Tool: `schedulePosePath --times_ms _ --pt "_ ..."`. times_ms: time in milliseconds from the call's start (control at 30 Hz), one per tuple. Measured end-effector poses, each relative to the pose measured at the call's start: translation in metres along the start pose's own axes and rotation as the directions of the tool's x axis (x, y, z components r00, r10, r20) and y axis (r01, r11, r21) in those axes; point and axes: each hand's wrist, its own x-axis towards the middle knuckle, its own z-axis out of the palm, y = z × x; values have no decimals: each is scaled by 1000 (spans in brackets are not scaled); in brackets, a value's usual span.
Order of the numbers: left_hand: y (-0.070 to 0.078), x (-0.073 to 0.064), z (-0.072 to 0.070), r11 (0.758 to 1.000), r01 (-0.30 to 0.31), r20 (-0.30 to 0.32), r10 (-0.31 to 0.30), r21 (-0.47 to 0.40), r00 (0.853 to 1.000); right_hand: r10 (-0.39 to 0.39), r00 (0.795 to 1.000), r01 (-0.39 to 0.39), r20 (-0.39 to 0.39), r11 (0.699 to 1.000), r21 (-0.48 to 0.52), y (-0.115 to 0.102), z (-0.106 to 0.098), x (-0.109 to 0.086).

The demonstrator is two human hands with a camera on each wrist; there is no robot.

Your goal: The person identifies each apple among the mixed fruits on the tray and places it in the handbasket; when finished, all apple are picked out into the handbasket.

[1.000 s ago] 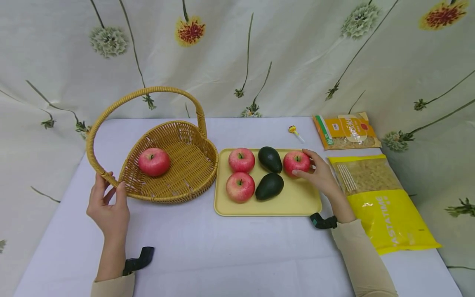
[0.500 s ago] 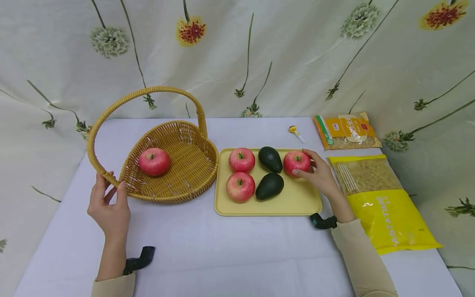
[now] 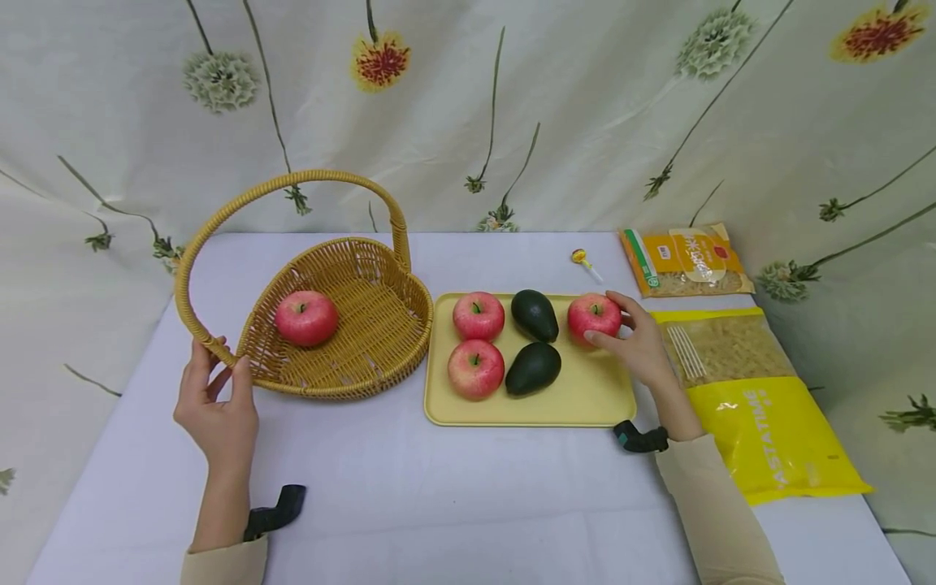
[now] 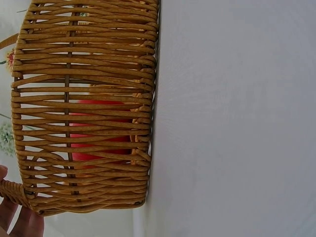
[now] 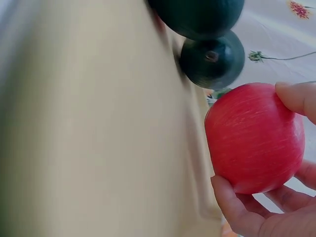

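A red apple is gripped between the thumb and fingers of my right hand, over the right end of the yellow tray. In the right wrist view that apple shows close up, apart from the avocados. On the left, my left hand pinches the near foot of the wicker basket's handle. One apple lies inside the basket; in the left wrist view it shows red through the weave. The tray also bears two apples and two dark green avocados.
A lollipop lies behind the tray. At the right stand an orange food packet and a large yellow pasta bag, close beside my right forearm. A flowered cloth hangs behind the table.
My right hand has shifted slightly right and up with the apple, which now stands farther from the avocados. My left hand still holds the basket handle.
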Motion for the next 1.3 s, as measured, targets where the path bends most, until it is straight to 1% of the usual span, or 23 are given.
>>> schedulePosePath --times_ms 133,200,267,367,433,500,700,800,900,1000,1100,1200,1300 --pt "-3 1 1 1000 3 -9 -3 4 1000 -67 997 69 -41 997 46 -4 -6 -2" --pt "-2 0 1 1000 5 -12 -5 4 1000 -87 995 91 -54 993 80 -9 -8 -4" --pt "3 -1 2 1000 7 -15 -7 14 1000 -92 994 98 -62 990 99 -14 -11 -5" --pt "14 -2 2 1000 9 -22 -8 22 1000 -82 995 88 -64 991 103 -23 -13 -8" --pt "19 -3 1 1000 12 -28 -11 28 1000 -84 994 90 -67 991 100 -27 -14 -10" --pt "17 -3 1 1000 14 -30 -14 25 999 -88 994 96 -71 990 104 -31 -15 -11" --pt "2 -3 0 1000 15 -17 -15 14 1000 -108 992 117 -67 982 149 -43 -15 -19" --pt "0 -3 0 1000 11 -10 -10 14 1000 -120 991 128 -54 975 180 -51 -15 -24" --pt "1 -2 1 1000 9 -12 -9 16 1000 -141 989 146 -41 969 200 -62 -14 -28" --pt "6 -2 2 1000 6 -12 -6 20 1000 -156 987 158 -23 963 220 -73 -13 -31" --pt "16 -2 2 1000 5 -12 -5 20 1000 -168 986 163 4 959 232 -83 -9 -32" --pt "27 -3 1 1000 5 -7 -5 19 1000 -184 982 170 33 954 247 -91 -2 -30" --pt "32 -4 1 1000 19 -11 -19 17 1000 -211 976 187 60 942 278 -100 8 -28"
